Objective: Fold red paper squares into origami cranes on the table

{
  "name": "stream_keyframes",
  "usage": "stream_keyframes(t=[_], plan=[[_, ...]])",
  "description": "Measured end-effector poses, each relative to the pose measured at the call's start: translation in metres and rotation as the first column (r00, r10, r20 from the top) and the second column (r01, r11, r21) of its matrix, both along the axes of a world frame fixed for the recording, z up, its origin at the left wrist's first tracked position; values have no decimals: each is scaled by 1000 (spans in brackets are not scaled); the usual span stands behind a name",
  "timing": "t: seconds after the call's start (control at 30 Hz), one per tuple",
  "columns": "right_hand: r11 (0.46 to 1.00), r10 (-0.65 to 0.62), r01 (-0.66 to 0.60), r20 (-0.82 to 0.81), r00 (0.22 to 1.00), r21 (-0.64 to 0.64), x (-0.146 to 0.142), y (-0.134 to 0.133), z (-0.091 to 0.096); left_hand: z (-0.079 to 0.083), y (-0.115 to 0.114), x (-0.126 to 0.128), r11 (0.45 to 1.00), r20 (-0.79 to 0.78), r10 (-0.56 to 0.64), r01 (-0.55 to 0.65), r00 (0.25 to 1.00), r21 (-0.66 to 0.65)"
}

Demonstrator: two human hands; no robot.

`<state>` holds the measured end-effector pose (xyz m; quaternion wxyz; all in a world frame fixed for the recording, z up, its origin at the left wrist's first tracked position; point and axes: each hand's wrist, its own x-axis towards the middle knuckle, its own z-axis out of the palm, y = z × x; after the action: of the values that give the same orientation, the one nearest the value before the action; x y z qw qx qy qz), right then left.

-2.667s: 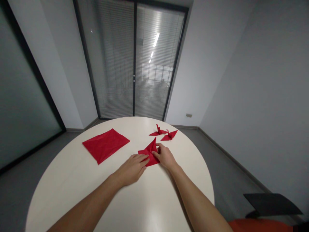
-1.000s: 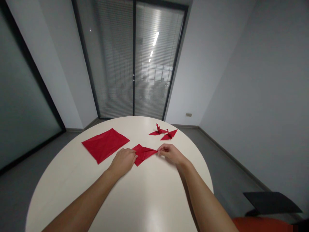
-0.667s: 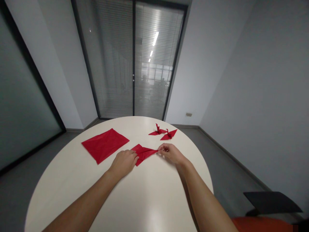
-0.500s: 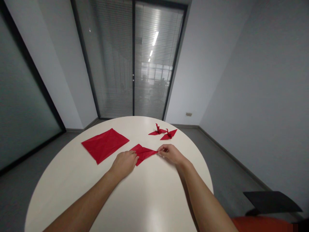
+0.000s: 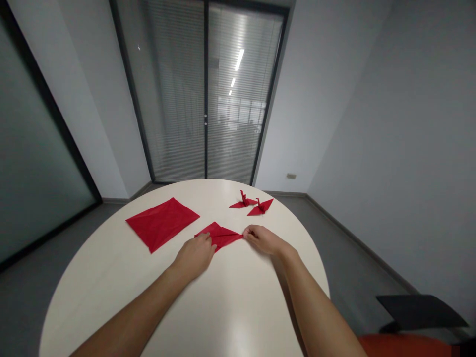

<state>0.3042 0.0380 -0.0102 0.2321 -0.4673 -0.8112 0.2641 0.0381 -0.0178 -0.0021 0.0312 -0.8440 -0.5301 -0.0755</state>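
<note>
A partly folded red paper lies flat on the round white table. My left hand rests on its near left part with the fingers curled down onto it. My right hand pinches the paper's pointed right tip against the table. Beyond my right hand stand two finished red paper cranes side by side. A stack of flat red paper sheets lies to the left of the folded piece.
The table's right edge runs close to my right wrist. A black chair part and an orange seat show at the lower right. Glass doors with blinds stand behind the table.
The folded paper went from a raised kite shape to a flatter, wider piece. My right hand moved right to its tip and my left hand shifted left, then crept forward over it.
</note>
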Motion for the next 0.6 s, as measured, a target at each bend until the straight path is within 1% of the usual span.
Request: stream_keyframes(t=[0.13, 0.23, 0.37, 0.6], plan=[[1000, 18, -19, -28, 999, -22, 3, 1, -1, 1, -1, -1, 1000, 9, -21, 21, 1000, -15], [999, 0, -2, -46, 999, -33, 5, 0, 0, 1, -2, -1, 1000, 26, -20, 20, 999, -23], [999, -16, 11, -103, 995, -45, 7, -1, 2, 2, -4, 1, 999, 33, 9, -8, 999, -35], [996, -3, -15, -191, 982, -92, 4, 0, 0, 9, -7, 6, 998, 12, 44, -43, 999, -34]])
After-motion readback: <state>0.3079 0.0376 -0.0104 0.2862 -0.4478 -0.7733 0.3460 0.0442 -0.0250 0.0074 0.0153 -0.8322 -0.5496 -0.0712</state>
